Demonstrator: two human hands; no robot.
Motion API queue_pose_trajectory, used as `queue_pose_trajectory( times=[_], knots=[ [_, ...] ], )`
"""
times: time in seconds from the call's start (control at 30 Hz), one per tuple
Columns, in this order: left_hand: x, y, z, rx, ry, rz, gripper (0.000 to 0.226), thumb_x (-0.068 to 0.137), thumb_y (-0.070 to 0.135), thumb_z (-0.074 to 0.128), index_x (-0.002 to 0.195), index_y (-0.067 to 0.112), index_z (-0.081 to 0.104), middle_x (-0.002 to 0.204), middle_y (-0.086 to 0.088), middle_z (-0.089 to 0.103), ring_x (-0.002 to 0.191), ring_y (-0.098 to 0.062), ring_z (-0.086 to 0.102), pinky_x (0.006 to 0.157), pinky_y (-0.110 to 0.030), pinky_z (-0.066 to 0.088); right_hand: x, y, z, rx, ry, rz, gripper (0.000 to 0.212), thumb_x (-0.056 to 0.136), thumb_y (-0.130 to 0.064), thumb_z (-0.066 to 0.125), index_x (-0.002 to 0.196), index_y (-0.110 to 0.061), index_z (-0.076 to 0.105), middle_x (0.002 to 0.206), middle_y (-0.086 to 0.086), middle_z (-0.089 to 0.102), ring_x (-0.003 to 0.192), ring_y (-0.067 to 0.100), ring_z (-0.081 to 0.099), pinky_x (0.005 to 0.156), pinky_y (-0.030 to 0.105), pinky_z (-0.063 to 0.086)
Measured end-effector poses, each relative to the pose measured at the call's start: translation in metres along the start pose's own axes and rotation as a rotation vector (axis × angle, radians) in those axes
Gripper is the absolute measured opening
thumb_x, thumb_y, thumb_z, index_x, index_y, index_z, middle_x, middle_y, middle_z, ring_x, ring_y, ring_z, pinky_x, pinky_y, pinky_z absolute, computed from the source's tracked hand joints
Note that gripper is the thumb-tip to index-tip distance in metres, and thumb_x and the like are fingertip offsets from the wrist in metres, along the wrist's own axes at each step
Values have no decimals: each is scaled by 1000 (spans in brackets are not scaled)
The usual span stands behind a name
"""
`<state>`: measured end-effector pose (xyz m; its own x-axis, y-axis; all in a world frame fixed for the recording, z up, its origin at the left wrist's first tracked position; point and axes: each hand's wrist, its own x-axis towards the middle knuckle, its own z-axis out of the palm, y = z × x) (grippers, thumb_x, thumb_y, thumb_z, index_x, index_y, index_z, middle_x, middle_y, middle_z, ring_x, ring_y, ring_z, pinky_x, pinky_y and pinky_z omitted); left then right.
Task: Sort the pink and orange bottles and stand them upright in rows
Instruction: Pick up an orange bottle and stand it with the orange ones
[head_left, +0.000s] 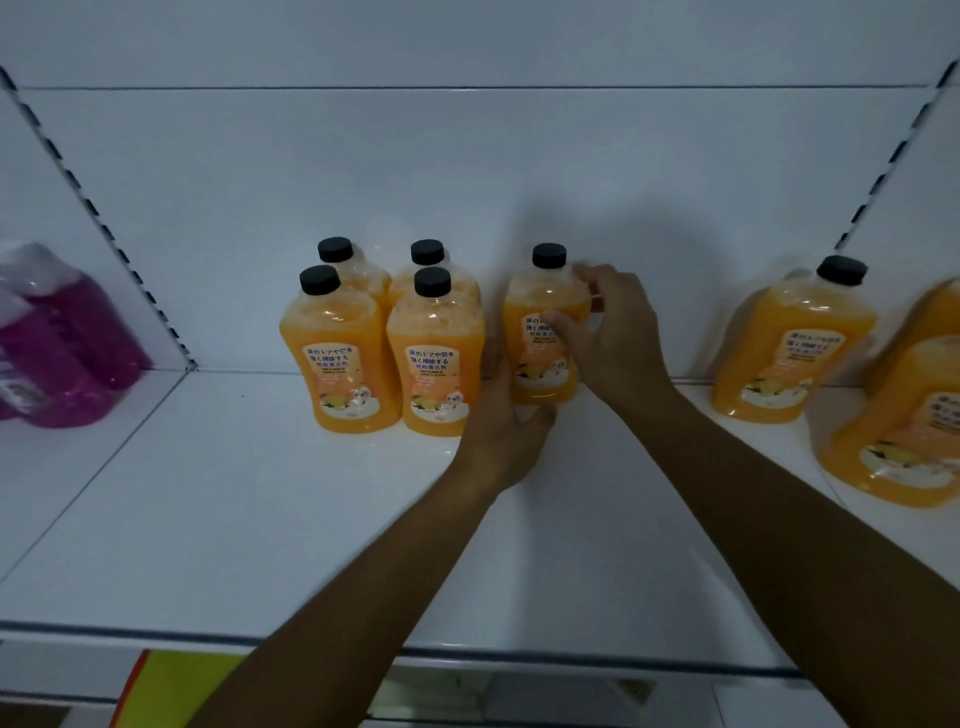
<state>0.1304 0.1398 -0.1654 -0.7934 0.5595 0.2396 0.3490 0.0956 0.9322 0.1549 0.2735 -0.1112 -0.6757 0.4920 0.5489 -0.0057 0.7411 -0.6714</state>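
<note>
Both my hands hold one upright orange bottle (535, 353) with a black cap near the back of the white shelf (260, 519). My left hand (506, 426) grips its base and lower left side. My right hand (608, 332) wraps its upper right side below the cap. To its left stand several orange bottles (340, 358) upright in two rows. At the right an upright orange bottle (795, 348) stands beside other orange bottles (904, 426) cut by the frame edge. Pink bottles (57, 338) lie at the far left.
A slotted upright (104, 223) separates the pink bottles' bay from this one; another slotted upright (893, 156) runs at the right. The shelf's front lip (208, 636) crosses the bottom, with a yellow and orange item (171, 686) below it.
</note>
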Motion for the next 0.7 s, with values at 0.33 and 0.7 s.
queue_pose_trajectory(
  times=[0.33, 0.7],
  knots=[
    [-7, 8, 0, 78, 3, -41, 71, 89, 18, 66, 149, 24, 28, 147, 4, 43, 134, -15, 41, 112, -36, 35, 1, -8, 9, -5, 23, 0, 57, 81, -27, 76, 130, -13, 52, 123, 10, 51, 108, 18, 54, 91, 22, 40],
    [-15, 16, -1, 104, -53, -52, 51, 92, 26, 62, 140, 20, 44, 139, 3, 51, 122, -14, 51, 102, -33, 44, -15, -9, -12, -99, -88, 37, 69, 89, -33, 66, 148, -18, 33, 134, 11, 46, 118, 21, 51, 95, 31, 44]
  ],
)
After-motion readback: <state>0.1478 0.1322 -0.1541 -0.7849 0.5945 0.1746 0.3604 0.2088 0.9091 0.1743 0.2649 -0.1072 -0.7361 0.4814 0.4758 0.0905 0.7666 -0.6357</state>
